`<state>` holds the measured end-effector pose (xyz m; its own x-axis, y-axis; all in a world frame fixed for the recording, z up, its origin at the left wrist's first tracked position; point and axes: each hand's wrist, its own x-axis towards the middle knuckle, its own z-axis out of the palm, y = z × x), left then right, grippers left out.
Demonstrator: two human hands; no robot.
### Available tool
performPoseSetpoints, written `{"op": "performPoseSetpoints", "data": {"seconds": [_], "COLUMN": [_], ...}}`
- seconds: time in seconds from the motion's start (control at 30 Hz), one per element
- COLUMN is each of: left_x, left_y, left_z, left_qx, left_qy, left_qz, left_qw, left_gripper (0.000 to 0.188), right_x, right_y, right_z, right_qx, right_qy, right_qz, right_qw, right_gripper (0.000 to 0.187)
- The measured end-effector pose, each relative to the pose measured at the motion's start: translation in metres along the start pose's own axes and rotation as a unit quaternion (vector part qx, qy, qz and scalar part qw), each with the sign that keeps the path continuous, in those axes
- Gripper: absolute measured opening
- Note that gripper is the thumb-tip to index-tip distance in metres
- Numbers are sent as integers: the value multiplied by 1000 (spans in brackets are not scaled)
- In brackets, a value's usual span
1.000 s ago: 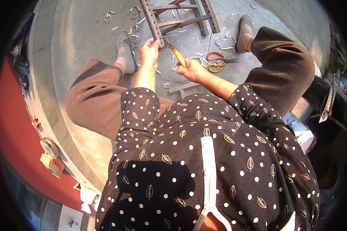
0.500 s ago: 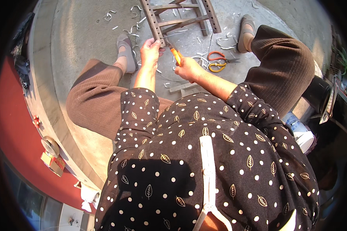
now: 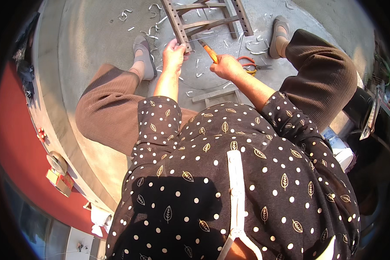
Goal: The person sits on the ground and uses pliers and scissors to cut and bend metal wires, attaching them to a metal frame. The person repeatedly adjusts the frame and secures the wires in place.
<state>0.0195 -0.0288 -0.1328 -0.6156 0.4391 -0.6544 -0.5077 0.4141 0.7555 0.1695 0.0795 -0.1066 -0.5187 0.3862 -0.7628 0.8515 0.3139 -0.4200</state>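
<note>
A brown wooden folding frame with a row of holes along its side rails stands at the top of the view. My left hand is closed round the near end of its left rail. A thin pale strand runs across between the two rails. My right hand grips an orange-handled tool, its narrow dark end pointing up toward the strand; its exact kind cannot be made out. Beyond that hand, scissors with red and yellow handles lie on the ground, partly hidden by it.
White curled scraps are scattered over the concrete ground. Close to my body lies a pale wooden piece. My shoes stand either side of the frame. At the left, a cardboard box rests by the red surface.
My right hand has drawn the orange-handled tool right and slightly down, away from the rail end. It now covers part of the scissors. The left hand stays on the rail.
</note>
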Motion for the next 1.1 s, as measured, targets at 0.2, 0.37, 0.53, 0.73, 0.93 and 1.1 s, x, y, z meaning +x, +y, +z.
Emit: {"op": "performPoseSetpoints", "data": {"seconds": [0.2, 0.37, 0.53, 0.73, 0.93, 1.1], "left_x": [4, -3, 5, 7, 5, 2], "left_y": [-3, -2, -9, -11, -10, -7], "left_z": [-2, 1, -12, -10, -9, -7], "left_qx": [-17, -44, -94, -128, -116, -100], "left_qy": [-55, -60, -84, -86, -89, -82], "left_qz": [-10, -51, -84, -84, -84, -74], "left_qw": [998, 996, 988, 984, 986, 989], "left_gripper": [24, 24, 32, 38, 32, 24], "right_x": [-29, -29, -45, -34, -30, -27], "right_y": [0, 30, 33, 33, 19, 19], "right_z": [-37, -36, -28, -4, 1, 2], "right_qx": [-141, 29, 242, 252, 234, 197], "right_qy": [41, 5, -112, -128, -127, -100], "right_qz": [12, 19, 70, 49, 3, -40], "right_qw": [989, 999, 961, 958, 964, 975], "right_gripper": [33, 27, 9, 20, 26, 27]}}
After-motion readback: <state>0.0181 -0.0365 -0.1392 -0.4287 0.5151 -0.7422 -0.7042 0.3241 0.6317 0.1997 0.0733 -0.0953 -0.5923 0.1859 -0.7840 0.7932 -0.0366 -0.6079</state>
